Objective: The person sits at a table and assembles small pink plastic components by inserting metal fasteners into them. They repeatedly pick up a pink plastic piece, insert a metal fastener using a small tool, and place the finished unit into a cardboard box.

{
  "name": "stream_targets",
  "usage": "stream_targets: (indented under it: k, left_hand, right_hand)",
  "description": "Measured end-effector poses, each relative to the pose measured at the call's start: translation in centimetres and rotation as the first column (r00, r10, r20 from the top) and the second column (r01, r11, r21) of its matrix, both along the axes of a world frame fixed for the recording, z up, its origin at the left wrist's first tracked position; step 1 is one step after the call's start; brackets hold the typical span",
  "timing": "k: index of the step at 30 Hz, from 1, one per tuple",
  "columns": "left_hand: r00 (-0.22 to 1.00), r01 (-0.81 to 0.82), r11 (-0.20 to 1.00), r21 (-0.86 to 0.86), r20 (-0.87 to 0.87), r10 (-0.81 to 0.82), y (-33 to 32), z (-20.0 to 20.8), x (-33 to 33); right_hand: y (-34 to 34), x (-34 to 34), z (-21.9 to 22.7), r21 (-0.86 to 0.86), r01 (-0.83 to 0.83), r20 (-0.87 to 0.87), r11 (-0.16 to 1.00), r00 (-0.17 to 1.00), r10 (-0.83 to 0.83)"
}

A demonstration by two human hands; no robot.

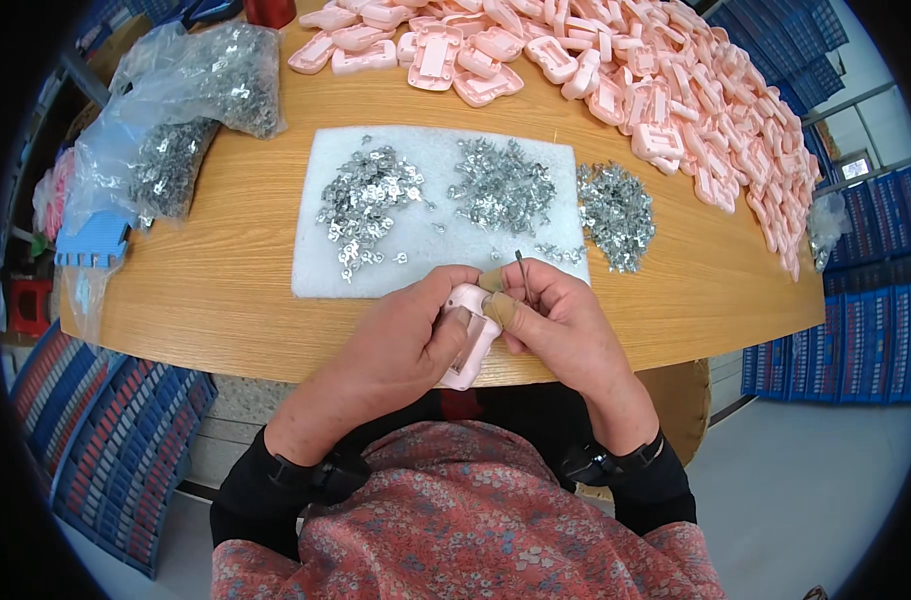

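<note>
My left hand (pixel 396 325) is closed around a pale pink plastic housing (pixel 466 372) with an open rectangular compartment, held tilted above the table's near edge. Its thumb presses on the compartment's side. At the housing's top end, my right hand (pixel 561 315) has its taped thumb and fingertip pinched against the part. A thin dark rod-like tool (pixel 521 268) sticks up from between the right fingers; its kind and lower end are hidden. Whether a small metal piece sits in that pinch I cannot make out. Just beyond both hands lies a white foam sheet (pixel 431 270).
On the foam are two heaps of small metal contact plates (pixel 371 195), (pixel 501 185); another metal heap (pixel 616 215) touches its right edge. Many pink housings (pixel 646 95) pile across the far and right side. Clear bags of metal pieces (pixel 231 85) stand left, near a blue foam piece (pixel 91 240).
</note>
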State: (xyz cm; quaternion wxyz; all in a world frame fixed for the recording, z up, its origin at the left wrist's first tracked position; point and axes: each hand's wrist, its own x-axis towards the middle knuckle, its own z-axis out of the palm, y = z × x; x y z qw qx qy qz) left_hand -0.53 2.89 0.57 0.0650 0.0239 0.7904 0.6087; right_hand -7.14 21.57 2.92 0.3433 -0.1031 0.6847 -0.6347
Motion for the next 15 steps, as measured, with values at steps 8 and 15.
stream_targets:
  k: [8,15]
  left_hand:
    - [0.887,-0.244,0.555,0.795,0.414,-0.202,-0.9,-0.4,0.0]
    - [0.837,-0.263,0.309,0.914,0.375,-0.398,-1.1,-1.5,0.4]
  right_hand:
    - [0.1,0.3,-1.1,-0.029,0.06,-0.192,0.998,0.979,-0.064]
    - [-1.0,0.1,-0.2,0.013,-0.03,-0.275,0.999,0.961,0.032]
